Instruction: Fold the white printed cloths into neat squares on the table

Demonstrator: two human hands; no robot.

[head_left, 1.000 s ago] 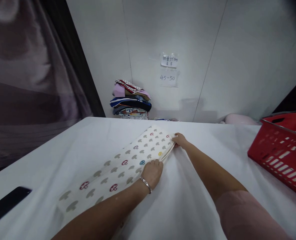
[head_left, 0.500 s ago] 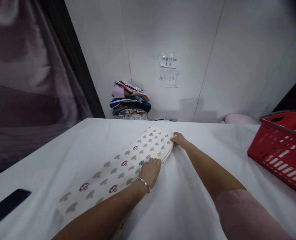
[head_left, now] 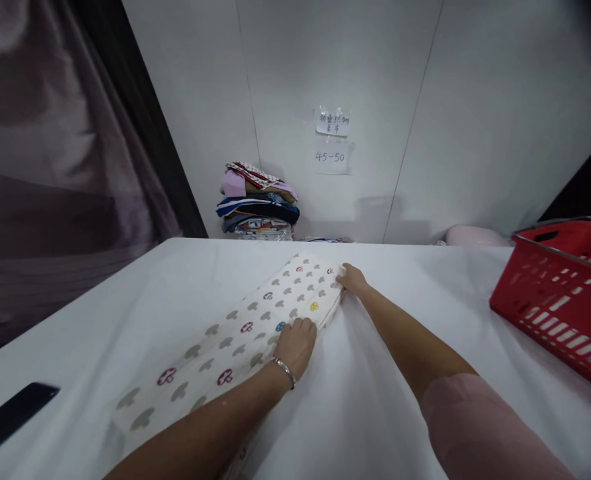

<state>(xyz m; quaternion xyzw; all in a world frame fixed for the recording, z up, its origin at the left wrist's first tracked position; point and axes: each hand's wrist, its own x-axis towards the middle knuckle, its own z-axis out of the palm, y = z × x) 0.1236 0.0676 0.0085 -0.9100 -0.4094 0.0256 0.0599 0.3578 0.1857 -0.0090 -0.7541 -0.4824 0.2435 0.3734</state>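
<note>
A long white cloth [head_left: 249,343] printed with grey, red, blue and yellow mushrooms lies folded in a strip, slanting from the near left to the middle of the table. My left hand [head_left: 296,343], with a silver bracelet at its wrist, has its fingers curled over the strip's right edge about midway; the thumb is hidden. Farther out, my right hand [head_left: 354,279] pinches the far right corner of this cloth between thumb and fingers. Layers show along the right edge between both hands. My left forearm covers part of the near end.
The table [head_left: 415,333] has a white cover. A red plastic basket [head_left: 540,293] stands on the right, and a dark flat object [head_left: 15,413] lies at the near left. Behind the far edge rises a stack of folded fabrics [head_left: 260,203] against the wall.
The whole view has shifted slightly, with everything a little farther left. Both hands keep the same places on the cloth, and its folds look unchanged.
</note>
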